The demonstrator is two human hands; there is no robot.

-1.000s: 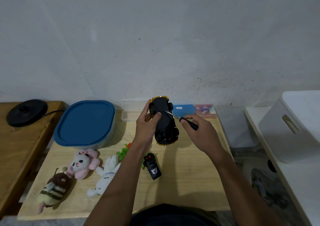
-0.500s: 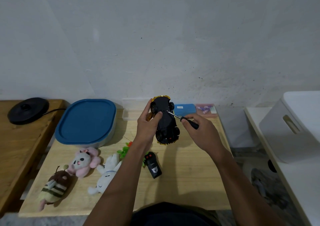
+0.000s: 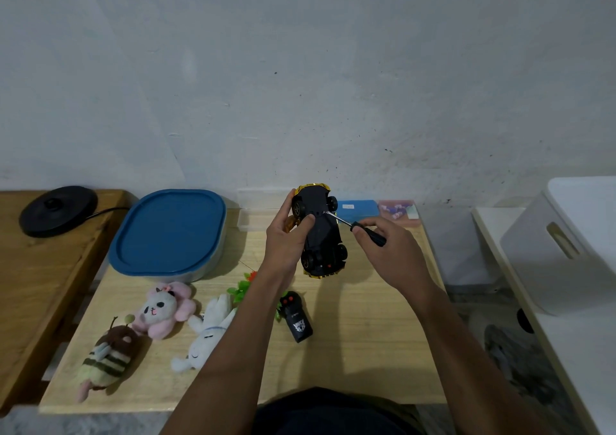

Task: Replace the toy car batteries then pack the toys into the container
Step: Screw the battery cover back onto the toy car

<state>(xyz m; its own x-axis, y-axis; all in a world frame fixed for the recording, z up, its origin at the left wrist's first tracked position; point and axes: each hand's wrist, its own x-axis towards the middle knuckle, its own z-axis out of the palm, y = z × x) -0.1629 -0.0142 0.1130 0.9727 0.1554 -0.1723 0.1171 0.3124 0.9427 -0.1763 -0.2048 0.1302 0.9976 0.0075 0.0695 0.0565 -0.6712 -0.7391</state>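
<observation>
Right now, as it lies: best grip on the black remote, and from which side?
I'd pinch the remote across its narrow mid-body, on the long sides, from above and the right. It lies flat, pointing away from the person; green leaves and the left forearm crowd its left.

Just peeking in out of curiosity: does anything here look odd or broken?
Only the toy car is upside down, held by the left hand while the right hand holds a screwdriver to its underside. Nothing looks spilled or damaged.

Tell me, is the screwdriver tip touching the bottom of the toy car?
Touching. The head view shows the screwdriver tip resting on the black underside of the toy car, no gap.
</observation>
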